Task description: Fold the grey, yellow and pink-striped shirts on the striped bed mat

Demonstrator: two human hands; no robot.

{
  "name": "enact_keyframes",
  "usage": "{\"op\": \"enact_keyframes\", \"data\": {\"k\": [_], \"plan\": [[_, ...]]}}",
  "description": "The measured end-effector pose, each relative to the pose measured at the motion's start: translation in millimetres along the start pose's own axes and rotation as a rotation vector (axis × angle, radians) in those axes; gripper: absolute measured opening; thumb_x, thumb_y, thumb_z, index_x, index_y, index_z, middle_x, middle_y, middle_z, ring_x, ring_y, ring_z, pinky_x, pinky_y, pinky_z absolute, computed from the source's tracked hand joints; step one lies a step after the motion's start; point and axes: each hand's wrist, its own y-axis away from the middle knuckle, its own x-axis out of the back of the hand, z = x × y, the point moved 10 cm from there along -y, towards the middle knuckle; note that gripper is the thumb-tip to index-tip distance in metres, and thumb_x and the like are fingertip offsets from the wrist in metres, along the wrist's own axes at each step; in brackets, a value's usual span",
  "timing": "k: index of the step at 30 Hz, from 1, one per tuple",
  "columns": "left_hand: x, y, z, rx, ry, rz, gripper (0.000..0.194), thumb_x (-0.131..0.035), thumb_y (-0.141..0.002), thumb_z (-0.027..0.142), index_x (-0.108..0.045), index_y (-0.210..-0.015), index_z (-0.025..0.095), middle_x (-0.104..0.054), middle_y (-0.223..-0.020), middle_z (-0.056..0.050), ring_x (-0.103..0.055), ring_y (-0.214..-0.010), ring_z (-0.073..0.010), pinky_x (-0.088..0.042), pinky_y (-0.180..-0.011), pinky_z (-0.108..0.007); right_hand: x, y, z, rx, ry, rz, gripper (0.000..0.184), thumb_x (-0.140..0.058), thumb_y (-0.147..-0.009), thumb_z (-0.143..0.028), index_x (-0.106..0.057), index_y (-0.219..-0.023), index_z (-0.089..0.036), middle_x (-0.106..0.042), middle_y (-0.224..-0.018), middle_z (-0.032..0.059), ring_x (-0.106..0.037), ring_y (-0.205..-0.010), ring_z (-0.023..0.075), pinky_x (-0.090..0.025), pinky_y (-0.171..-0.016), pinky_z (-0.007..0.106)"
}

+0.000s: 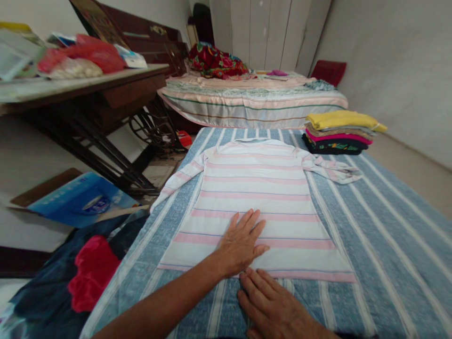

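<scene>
A white shirt with pink and thin blue stripes lies spread flat, its collar at the far end and its sleeves out to both sides. My left hand rests palm down on the lower middle of the shirt, fingers spread. Just below it, my right hand lies at the shirt's bottom hem, fingers stretched out, the tips near the hem. Neither hand grips anything. Under the shirt is a blue bedsheet with white stripes.
A stack of folded clothes, yellow on top, sits at the far right. To the left stands a sewing machine table with bags on it. Below are a blue cardboard box and a red cloth. Another bed stands beyond.
</scene>
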Motion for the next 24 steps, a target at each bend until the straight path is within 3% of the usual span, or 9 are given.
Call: {"op": "enact_keyframes", "data": {"k": [12,16,21,24], "plan": [[-7.5,11.4,1.2,0.016,0.022,-0.07,0.062,-0.027,-0.091,0.057,-0.031,-0.142,0.023,-0.023,-0.152,-0.008,-0.016,-0.14,-0.0256,-0.014,-0.111,-0.051,-1.6,1.1,-1.6,0.024,0.139,0.165,0.055,-0.043,-0.092,-0.052,-0.049,-0.127,-0.01,-0.05,-0.133,0.0139,-0.034,-0.13,0.0286,-0.03,-0.109,0.038],[-7.5,10.8,0.1,0.013,0.005,-0.067,0.06,-0.028,-0.091,0.056,-0.033,-0.141,0.023,-0.022,-0.152,-0.008,-0.016,-0.14,-0.0252,-0.016,-0.111,-0.05,-3.0,0.1,-1.2,0.022,0.147,0.16,0.055,-0.043,-0.092,-0.052,-0.048,-0.127,-0.01,-0.05,-0.133,0.0143,-0.035,-0.13,0.0285,-0.03,-0.109,0.038],[-0.4,-1.9,-18.0,0.097,-0.05,0.025,0.062,-0.03,-0.091,0.056,-0.037,-0.139,0.019,-0.024,-0.151,-0.012,-0.021,-0.139,-0.0272,-0.02,-0.11,-0.05,-7.6,0.5,-3.0,0.034,0.135,0.102,0.057,-0.044,-0.091,-0.052,-0.046,-0.128,-0.008,-0.045,-0.137,0.0172,-0.032,-0.131,0.0307,-0.031,-0.108,0.042],[-2.5,-9.2,-34.9,0.171,-0.057,0.02,0.062,-0.03,-0.09,0.056,-0.038,-0.139,0.019,-0.024,-0.151,-0.012,-0.021,-0.139,-0.0283,-0.022,-0.108,-0.052,-4.5,-0.1,-2.9,0.04,0.15,0.114,0.058,-0.042,-0.092,-0.053,-0.046,-0.129,-0.008,-0.045,-0.136,0.017,-0.033,-0.131,0.0308,-0.032,-0.108,0.044]]}}
